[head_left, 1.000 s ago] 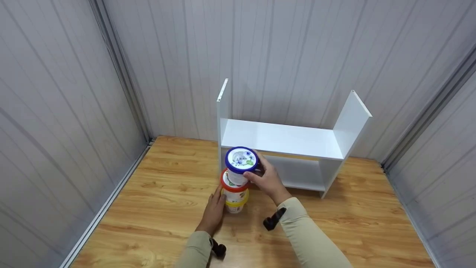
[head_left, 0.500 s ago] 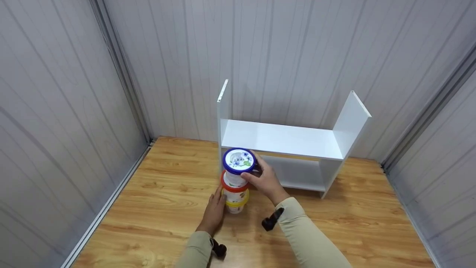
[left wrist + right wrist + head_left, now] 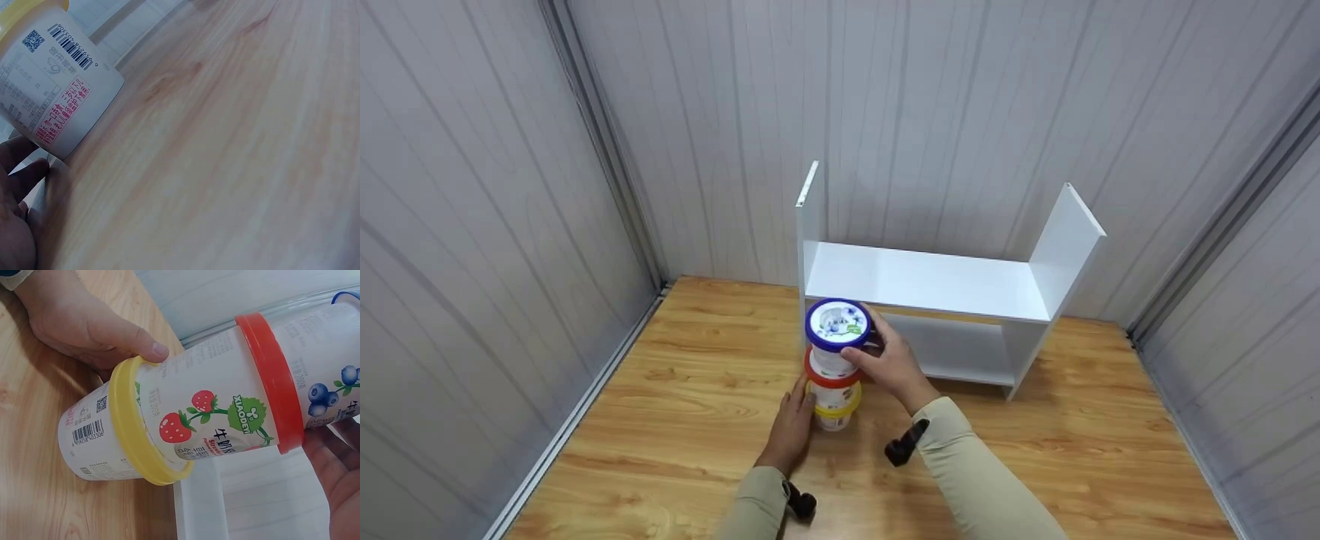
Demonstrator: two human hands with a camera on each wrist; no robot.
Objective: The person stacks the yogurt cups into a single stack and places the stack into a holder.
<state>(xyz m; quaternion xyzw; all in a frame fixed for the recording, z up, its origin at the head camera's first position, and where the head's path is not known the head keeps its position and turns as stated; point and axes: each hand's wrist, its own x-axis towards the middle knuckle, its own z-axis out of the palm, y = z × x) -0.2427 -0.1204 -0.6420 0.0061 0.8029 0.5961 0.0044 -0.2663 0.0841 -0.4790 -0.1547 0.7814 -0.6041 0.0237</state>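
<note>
Three paper tubs are stacked on the wooden table. The yellow-lidded tub point(image 3: 834, 422) is lowest, the red-lidded tub point(image 3: 208, 405) with a strawberry print comes above, and the blue-lidded tub point(image 3: 838, 322) with blueberries tops them, its base at the red lid. My right hand point(image 3: 894, 367) grips the blue-lidded tub from the right, thumb near its lid. At the stack's left side, my left hand point(image 3: 791, 424) rests against the lower tubs with extended fingers. Its thumb point(image 3: 152, 350) touches beside the yellow lid. The other fingers are partly hidden behind the yellow-lidded tub.
Right behind the stack stands a white two-tier shelf point(image 3: 930, 281) with upright side panels. Bare wooden tabletop point(image 3: 697, 390) extends left and right. Grey panelled walls point(image 3: 720, 135) enclose the back and both sides.
My right hand has shifted slightly left with the blue-lidded tub, which now sits more squarely over the red lid. The left hand and lower tubs have stayed put.
</note>
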